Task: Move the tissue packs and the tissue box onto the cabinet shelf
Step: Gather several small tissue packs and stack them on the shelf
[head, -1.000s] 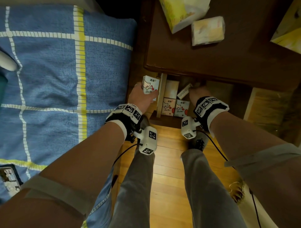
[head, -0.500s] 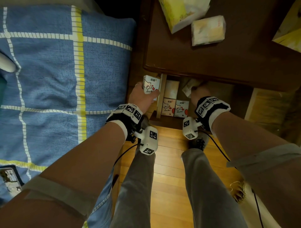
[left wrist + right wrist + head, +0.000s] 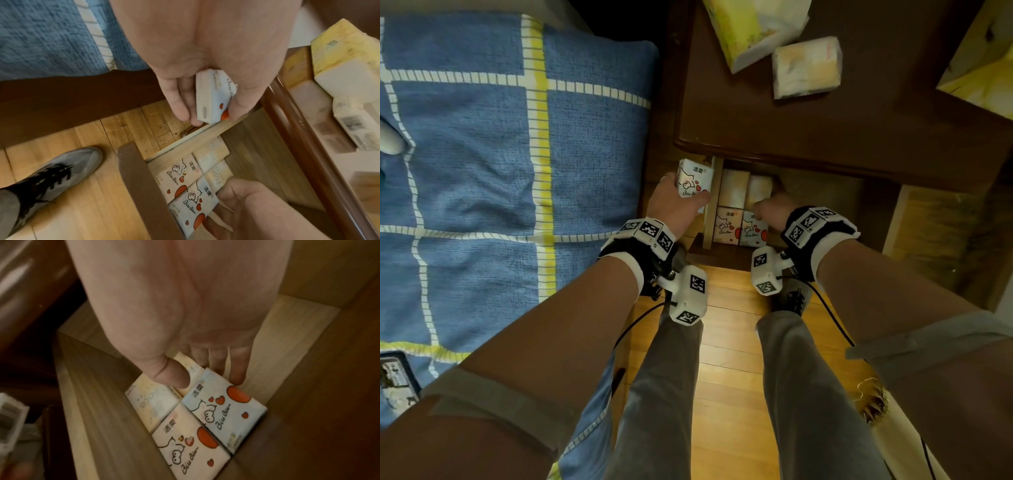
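mid-stocking: the right hand (image 3: 185, 321), fingers loose, rests on a pale pack (image 3: 191, 368) among four on the shelf (image 3: 287, 331) at frame centre, while the left hand (image 3: 674, 209) grips a cartoon pack (image 3: 693, 181) outside the divider, likely next to go in.

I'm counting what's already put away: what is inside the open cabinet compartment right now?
Four tissue packs lie flat in a two-by-two block, with the right hand reaching over the back pair. Anything deeper under the cabinet top is hidden.
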